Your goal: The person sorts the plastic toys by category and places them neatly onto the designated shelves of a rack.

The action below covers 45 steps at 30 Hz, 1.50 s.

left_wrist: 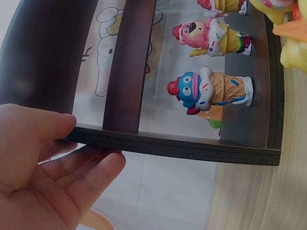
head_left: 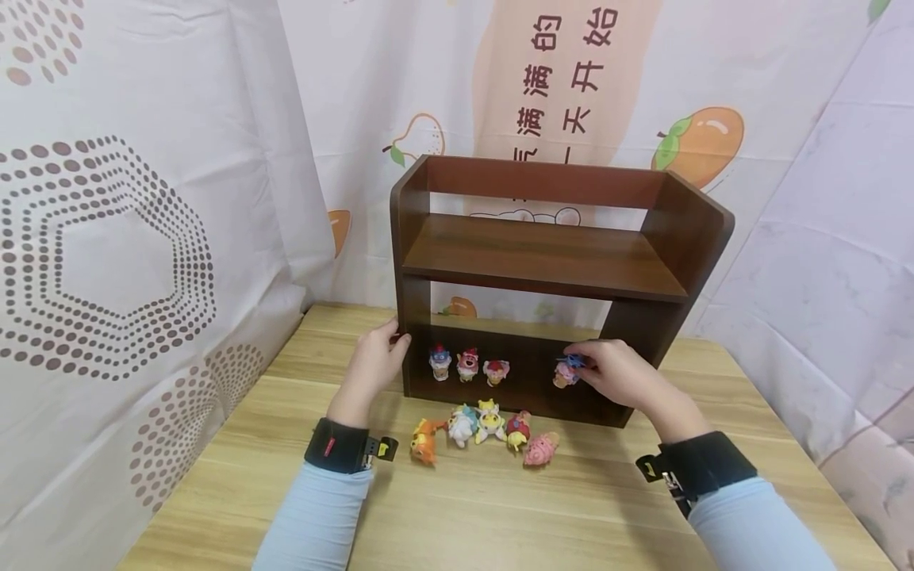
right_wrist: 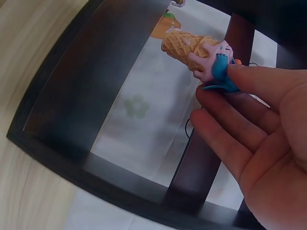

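Note:
The right hand pinches a blue-topped ice-cream-cone figurine inside the lower compartment of a dark brown shelf; in the right wrist view the figurine tilts between thumb and fingers. The left hand holds the shelf's left side panel, its thumb and fingers on either side of the edge in the left wrist view. On the lower board, a blue figurine with a red hat, a pink one and a pink-and-red one stand upright in a row at the left.
On the wooden table before the shelf lie several more figurines, among them an orange one, a white-and-teal one, a yellow-and-white one, a red one and a pink one. Printed curtains hang behind.

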Motion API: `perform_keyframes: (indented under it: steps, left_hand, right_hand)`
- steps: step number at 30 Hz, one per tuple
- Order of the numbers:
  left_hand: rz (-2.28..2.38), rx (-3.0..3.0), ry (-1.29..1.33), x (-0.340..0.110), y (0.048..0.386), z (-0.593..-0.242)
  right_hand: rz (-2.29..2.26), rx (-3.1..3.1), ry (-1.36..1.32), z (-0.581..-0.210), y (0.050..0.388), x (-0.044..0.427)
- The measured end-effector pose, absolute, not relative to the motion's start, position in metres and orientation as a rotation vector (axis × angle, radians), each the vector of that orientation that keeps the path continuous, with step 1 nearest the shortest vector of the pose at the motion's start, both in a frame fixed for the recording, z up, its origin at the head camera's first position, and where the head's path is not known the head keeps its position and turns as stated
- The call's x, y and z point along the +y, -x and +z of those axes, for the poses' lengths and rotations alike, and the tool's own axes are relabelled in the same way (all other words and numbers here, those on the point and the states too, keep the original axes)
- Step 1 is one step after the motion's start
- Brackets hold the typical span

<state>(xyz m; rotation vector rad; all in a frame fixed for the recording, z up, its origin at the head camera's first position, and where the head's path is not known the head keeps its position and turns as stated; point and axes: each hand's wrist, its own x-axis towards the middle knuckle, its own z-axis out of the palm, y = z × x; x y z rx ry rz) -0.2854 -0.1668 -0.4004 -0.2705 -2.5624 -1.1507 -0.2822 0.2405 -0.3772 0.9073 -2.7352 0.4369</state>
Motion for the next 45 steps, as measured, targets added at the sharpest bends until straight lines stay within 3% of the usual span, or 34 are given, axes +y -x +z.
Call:
perform_keyframes:
  steps: [45]
  left_hand:
    - [-1.107,-2.55,0.285,-0.167,0.287,-0.401]
  right_hand:
    - [0.65,-2.828,-0.92,-0.391,0.313,0.198]
